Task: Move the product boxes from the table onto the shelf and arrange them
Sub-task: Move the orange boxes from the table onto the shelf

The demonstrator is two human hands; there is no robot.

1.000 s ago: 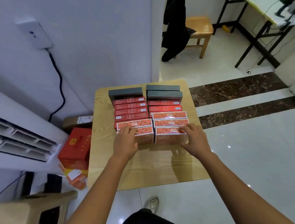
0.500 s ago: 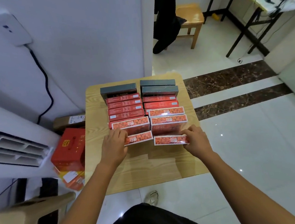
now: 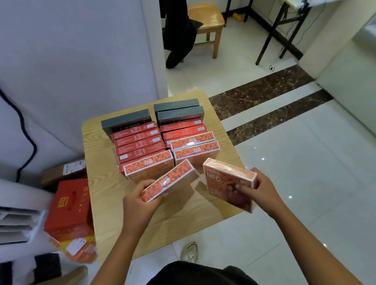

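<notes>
Across the table (image 3: 105, 193) stand two rows of grey, red and orange boxes (image 3: 142, 143). On my feed, the left hand (image 3: 135, 202) grips one orange berry-print box (image 3: 167, 181) above the near edge; the right hand (image 3: 260, 190) grips a second box (image 3: 228, 182), tilted, marked NFC.

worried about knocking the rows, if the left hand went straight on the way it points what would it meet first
Probably the nearest orange box of the left row; the left hand, gripping a tilted box, points toward it. Height unclear, so it might pass above.
</notes>
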